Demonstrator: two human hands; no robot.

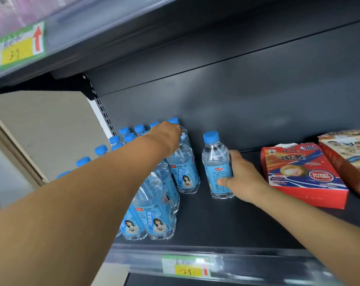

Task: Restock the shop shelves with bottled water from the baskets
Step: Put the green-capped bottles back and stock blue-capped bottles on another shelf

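A person reaches both bare arms into a dark shelf (226, 219) in a shop. At the left of the shelf stand rows of bottles (154, 219), clear with blue caps and blue labels, running from the front edge to the back wall.

The left hand (166, 139) lies over the shoulder of the back bottle (183, 172), the rearmost one in the row nearest the middle. Its fingers are hidden behind the hand, so I cannot tell whether it grips or only touches.

The right hand (242, 174) grips a lone bottle (215, 162), thumb across the label and fingers curled behind. This bottle stands upright on the shelf, just right of the rows and apart from them.

To the right a red box (298, 174) lies flat, near the right hand. A second box (346, 153) sits beside it at the frame edge.

A price tag (186, 266) on the front rail reads 39. An upper tag (18, 48), also 39, carries a red arrow.
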